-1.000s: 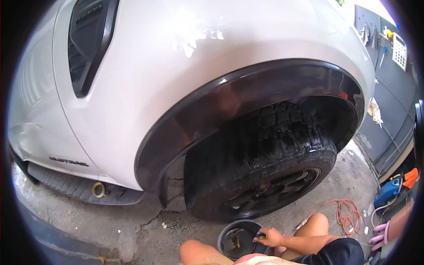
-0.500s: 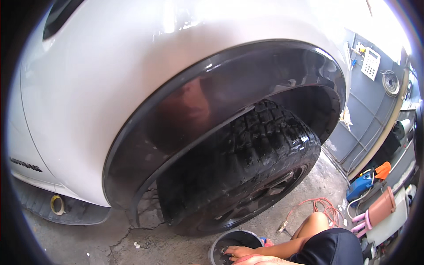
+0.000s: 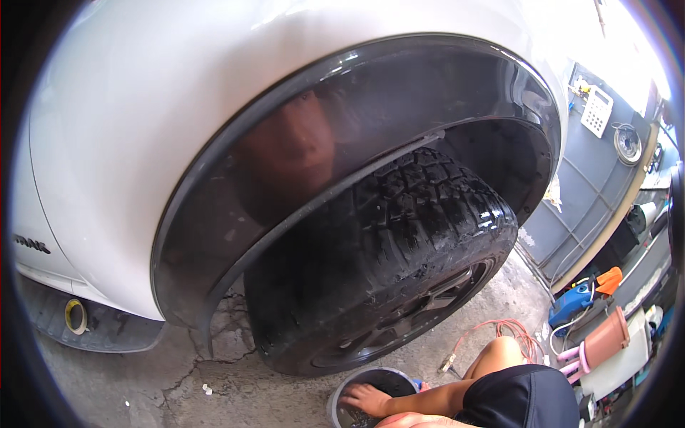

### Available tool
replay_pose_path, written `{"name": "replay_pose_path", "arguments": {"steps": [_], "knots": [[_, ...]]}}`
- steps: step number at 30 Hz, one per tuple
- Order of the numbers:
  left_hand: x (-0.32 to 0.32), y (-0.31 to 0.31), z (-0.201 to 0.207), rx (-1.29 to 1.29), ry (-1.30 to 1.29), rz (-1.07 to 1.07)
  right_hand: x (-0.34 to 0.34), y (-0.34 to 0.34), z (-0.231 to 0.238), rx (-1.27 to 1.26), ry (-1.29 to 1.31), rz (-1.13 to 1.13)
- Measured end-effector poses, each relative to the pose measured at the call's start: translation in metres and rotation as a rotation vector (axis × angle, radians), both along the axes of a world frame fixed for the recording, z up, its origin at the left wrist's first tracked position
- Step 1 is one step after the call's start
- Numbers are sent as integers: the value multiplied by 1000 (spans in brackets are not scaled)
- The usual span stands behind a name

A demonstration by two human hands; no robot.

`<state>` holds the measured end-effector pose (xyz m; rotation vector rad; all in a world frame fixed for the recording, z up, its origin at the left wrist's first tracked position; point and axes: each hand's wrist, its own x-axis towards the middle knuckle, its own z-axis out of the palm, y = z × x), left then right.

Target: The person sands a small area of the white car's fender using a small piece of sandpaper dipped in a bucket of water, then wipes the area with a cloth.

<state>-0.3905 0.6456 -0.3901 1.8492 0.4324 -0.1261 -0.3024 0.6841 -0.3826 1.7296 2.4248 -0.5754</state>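
My right hand [image 3: 367, 400] reaches into a dark grey bucket [image 3: 333, 404] at the bottom centre, its fingers apart and nothing visible in them. Low at the picture's edge beside the bucket, part of what looks like my left hand [image 3: 416, 420] shows; its fingers cannot be made out. Just beyond the bucket stands a black tyre [image 3: 399, 242] with chunky tread, wet and shiny in places. Its dark spoked wheel [image 3: 399, 324] faces down towards the bucket. Over the tyre curves a glossy black fender flare [image 3: 399, 85] on a white vehicle body [image 3: 135, 164].
A roll of tape [image 3: 75, 316] rests on the side step [image 3: 121, 332] at left. Right of my bare knee [image 3: 501, 351] lie an orange hose [image 3: 524, 332], a blue machine [image 3: 571, 305] and a brown plastic stool [image 3: 605, 338]. The concrete floor [image 3: 193, 389] is cracked.
My right hand has moved left within the bucket, and its fingers are more spread. The view has shifted slightly, so the flare sits higher and further left.
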Motion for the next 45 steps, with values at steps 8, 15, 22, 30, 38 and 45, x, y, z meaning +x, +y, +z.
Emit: {"name": "replay_pose_path", "arguments": {"steps": [8,15,22,30,38,45], "knots": [[-94,-25,141,-133,-169,163,-24,-21,-29,-331,-76,172],[-123,-9,192,46,-88,349,-6,-6,-24,-264,186,-384],[-107,-9,185,-8,31,257,41,8,25,-690,794,-801],[-107,6,177,9,211,136,53,-10,38,-614,1041,-840],[-105,1,173,99,264,162,56,-4,72,-584,1123,-840],[-91,-29,171,-67,165,224,74,-29,59,-616,864,-556]]}}
